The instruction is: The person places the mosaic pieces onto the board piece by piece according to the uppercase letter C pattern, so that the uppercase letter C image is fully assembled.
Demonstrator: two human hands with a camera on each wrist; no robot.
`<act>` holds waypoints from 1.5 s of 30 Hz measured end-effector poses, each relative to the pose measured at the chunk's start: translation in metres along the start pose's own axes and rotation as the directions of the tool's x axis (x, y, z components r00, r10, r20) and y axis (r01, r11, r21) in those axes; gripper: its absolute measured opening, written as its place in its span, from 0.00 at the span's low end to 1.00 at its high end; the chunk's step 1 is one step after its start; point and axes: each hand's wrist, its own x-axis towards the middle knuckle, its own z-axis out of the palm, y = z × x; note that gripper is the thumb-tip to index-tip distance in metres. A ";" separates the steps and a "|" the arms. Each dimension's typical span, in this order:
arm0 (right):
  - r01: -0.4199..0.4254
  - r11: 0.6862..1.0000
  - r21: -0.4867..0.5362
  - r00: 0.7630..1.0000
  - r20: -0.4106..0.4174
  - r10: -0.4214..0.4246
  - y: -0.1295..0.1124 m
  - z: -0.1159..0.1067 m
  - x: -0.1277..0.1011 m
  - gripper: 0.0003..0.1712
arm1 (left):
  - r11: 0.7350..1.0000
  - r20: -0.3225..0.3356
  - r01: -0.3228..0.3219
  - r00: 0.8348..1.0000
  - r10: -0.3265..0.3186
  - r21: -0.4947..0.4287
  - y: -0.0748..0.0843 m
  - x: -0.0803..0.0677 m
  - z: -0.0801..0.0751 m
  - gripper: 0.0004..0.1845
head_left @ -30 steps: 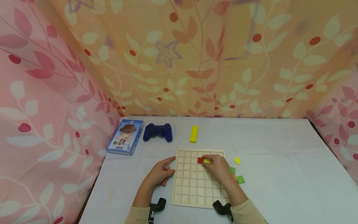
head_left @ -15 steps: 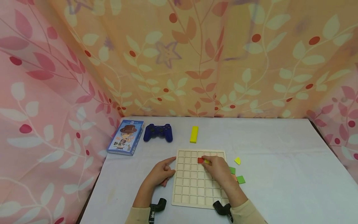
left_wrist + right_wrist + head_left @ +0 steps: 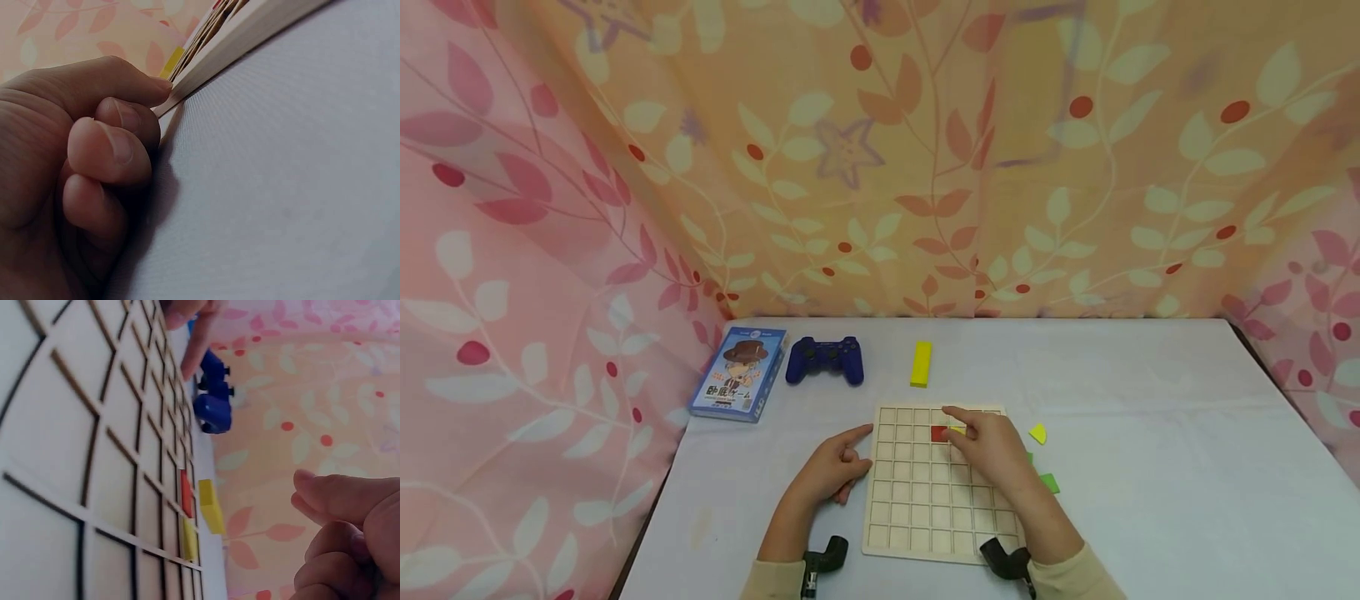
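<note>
Nearest, the pale wooden gridded board (image 3: pixel 919 518) lies flat on the white-covered desk (image 3: pixel 1150 467), its rows running left to right before the person. The left hand (image 3: pixel 831 468) sets its index fingertip and thumb tip against the board's left edge, the remaining fingers curled; it grasps nothing and lies well apart from the coloured tiles. The right hand (image 3: pixel 997 454) hangs over the right part of the grid, index finger and thumb parted, no piece seen in its grasp. Beneath that thumb in the head view, the flat yellow tile (image 3: pixel 189 539) sits in a cell of the second row from the far edge, with the flat red square tile (image 3: pixel 938 433) in the cell immediately to its left. The right hand is therefore nearer to both. The yellow tile is partly covered from above, so its full outline, and any long axis, cannot be certified; the right wrist view shows the fingertips clear of it. Beyond the board, the yellow rectangular block (image 3: pixel 921 364) lies with its long axis pointing away from the person.
</note>
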 end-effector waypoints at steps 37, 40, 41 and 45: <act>-0.167 0.984 -0.068 0.984 -0.073 0.162 0.053 -0.103 -0.009 0.25 | 1.000 -0.017 0.011 1.000 -0.011 0.016 0.004 -0.001 0.002 0.35; -0.201 0.975 -0.095 0.980 -0.038 0.198 0.064 -0.104 -0.007 0.25 | 1.000 -0.016 0.009 1.000 -0.008 0.014 0.003 -0.001 0.002 0.35; -0.212 0.972 -0.104 0.977 -0.029 0.210 0.068 -0.104 -0.007 0.24 | 1.000 -0.015 0.007 1.000 -0.007 0.013 0.003 -0.001 0.002 0.35; -0.274 0.951 -0.141 0.961 0.005 0.277 0.081 -0.102 -0.005 0.23 | 1.000 -0.012 0.002 1.000 -0.002 0.020 0.003 -0.001 0.001 0.35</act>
